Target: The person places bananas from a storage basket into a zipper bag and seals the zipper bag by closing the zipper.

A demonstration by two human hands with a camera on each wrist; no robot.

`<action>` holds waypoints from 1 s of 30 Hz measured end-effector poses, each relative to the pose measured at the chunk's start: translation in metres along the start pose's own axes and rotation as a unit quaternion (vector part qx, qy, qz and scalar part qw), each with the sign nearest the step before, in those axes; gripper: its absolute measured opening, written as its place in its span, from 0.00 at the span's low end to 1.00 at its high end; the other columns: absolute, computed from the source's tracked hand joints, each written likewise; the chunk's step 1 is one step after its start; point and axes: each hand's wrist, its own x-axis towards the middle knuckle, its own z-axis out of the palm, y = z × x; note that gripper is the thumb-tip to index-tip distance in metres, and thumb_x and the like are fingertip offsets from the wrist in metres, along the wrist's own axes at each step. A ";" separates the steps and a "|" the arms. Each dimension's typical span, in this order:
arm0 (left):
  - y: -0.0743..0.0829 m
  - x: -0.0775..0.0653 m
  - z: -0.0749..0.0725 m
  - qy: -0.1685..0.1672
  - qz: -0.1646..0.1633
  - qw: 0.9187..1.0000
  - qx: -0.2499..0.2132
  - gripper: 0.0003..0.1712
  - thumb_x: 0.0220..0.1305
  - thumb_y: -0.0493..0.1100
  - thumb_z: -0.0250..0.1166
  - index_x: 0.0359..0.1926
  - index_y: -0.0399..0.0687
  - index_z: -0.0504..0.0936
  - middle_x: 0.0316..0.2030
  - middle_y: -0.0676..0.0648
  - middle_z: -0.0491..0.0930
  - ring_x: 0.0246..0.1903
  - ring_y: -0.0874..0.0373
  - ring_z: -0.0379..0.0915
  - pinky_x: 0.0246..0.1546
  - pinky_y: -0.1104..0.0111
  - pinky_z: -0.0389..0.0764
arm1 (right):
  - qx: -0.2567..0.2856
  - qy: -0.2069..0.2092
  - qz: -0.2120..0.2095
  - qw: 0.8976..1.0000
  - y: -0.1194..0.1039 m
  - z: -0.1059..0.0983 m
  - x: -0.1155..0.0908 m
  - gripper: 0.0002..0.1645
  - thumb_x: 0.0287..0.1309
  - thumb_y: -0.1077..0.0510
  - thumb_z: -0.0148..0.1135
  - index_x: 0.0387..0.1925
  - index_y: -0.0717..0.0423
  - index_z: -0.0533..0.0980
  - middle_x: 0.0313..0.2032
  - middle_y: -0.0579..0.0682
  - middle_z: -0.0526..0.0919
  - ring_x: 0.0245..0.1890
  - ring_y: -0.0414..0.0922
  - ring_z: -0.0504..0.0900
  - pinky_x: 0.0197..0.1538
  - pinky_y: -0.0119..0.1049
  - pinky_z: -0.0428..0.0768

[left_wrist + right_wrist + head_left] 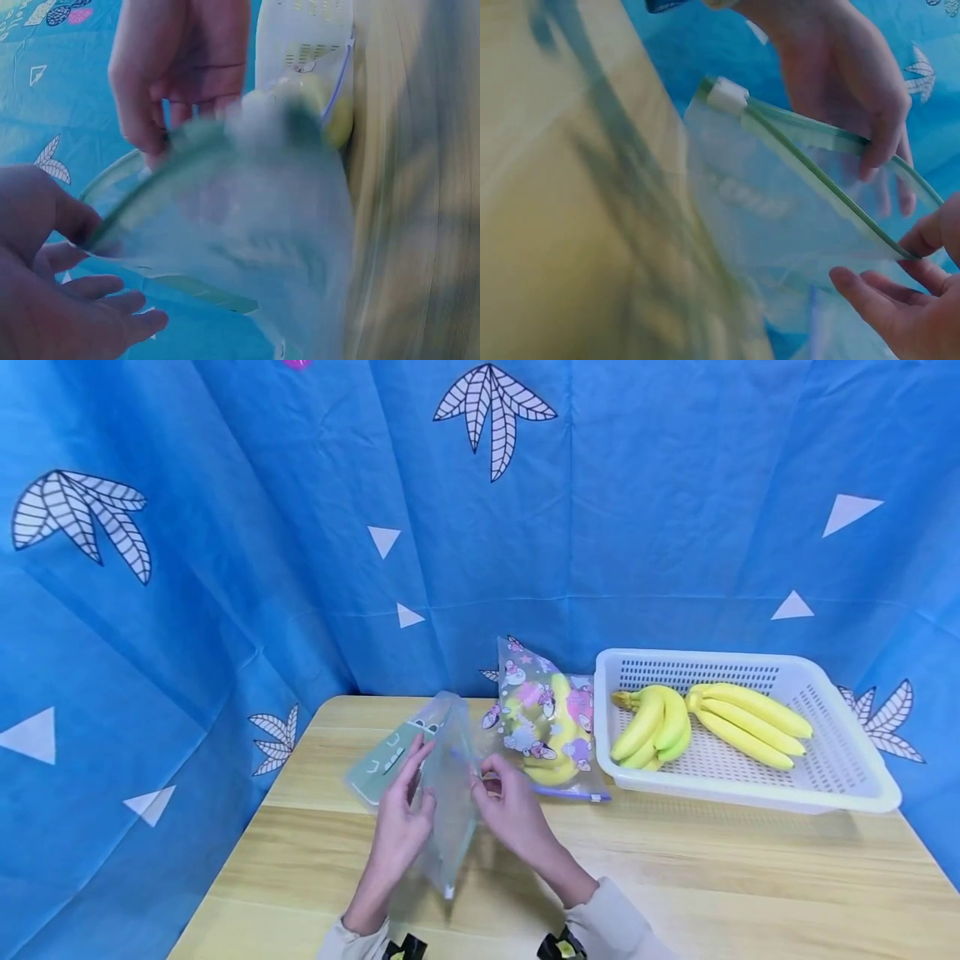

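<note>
Left of the basket, left hand and right hand pinch opposite edges of a slider bag between thumb and fingers, mouth gaping, looks empty; bananas already in patterned bag just left of basket, so likely one packed, two bunches in basket remaining.
</note>
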 end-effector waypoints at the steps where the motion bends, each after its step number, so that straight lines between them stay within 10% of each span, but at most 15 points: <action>1: 0.000 0.002 0.001 -0.014 0.009 1.000 0.006 0.41 0.59 0.16 0.51 0.74 0.40 0.68 0.79 0.44 0.55 0.76 0.42 0.51 0.71 0.56 0.59 | -0.002 0.005 0.000 1.000 -0.002 -0.003 0.001 0.03 0.66 0.69 0.59 0.41 0.62 0.76 0.47 0.61 0.83 0.41 0.53 0.89 0.42 0.33 0.86; 6: 0.001 0.014 0.006 -0.011 0.028 0.999 0.027 0.38 0.67 0.22 0.45 0.77 0.43 0.63 0.79 0.48 0.53 0.77 0.45 0.48 0.73 0.67 0.55 | -0.027 0.043 -0.020 0.999 -0.010 -0.021 0.006 0.03 0.70 0.68 0.57 0.43 0.61 0.74 0.46 0.58 0.87 0.36 0.45 0.86 0.36 0.31 0.85; 11: 0.008 0.029 0.005 0.047 0.035 0.998 0.020 0.32 0.73 0.25 0.42 0.72 0.45 0.72 0.75 0.48 0.65 0.46 0.49 0.76 0.37 0.73 0.70 | -0.029 0.077 -0.008 0.997 -0.010 -0.041 0.011 0.04 0.69 0.67 0.59 0.44 0.61 0.74 0.43 0.58 0.88 0.30 0.42 0.83 0.25 0.29 0.77; 19: 0.029 0.044 0.008 0.085 0.065 0.993 0.041 0.24 0.77 0.30 0.43 0.61 0.43 0.82 0.64 0.46 0.79 0.09 0.63 0.52 0.09 0.71 0.56 | 0.018 0.097 0.023 0.995 -0.011 -0.067 0.016 0.05 0.72 0.67 0.53 0.47 0.63 0.70 0.43 0.62 0.89 0.36 0.54 0.90 0.30 0.39 0.87; 26: 0.040 0.053 0.016 0.120 0.131 0.979 0.096 0.17 0.79 0.35 0.47 0.54 0.39 0.83 0.50 0.43 0.84 0.44 0.52 0.80 0.49 0.60 0.77 | 0.015 0.062 0.057 0.996 -0.015 -0.061 0.018 0.20 0.69 0.65 0.59 0.60 0.59 0.71 0.45 0.60 0.89 0.35 0.52 0.90 0.29 0.40 0.86; 30: 0.041 0.057 0.025 0.113 0.144 0.975 0.123 0.16 0.80 0.37 0.46 0.49 0.39 0.81 0.45 0.42 0.83 0.43 0.48 0.79 0.45 0.55 0.78 | -0.040 0.034 0.060 0.997 -0.012 -0.049 0.023 0.18 0.65 0.60 0.68 0.54 0.58 0.77 0.42 0.57 0.88 0.35 0.48 0.89 0.31 0.35 0.85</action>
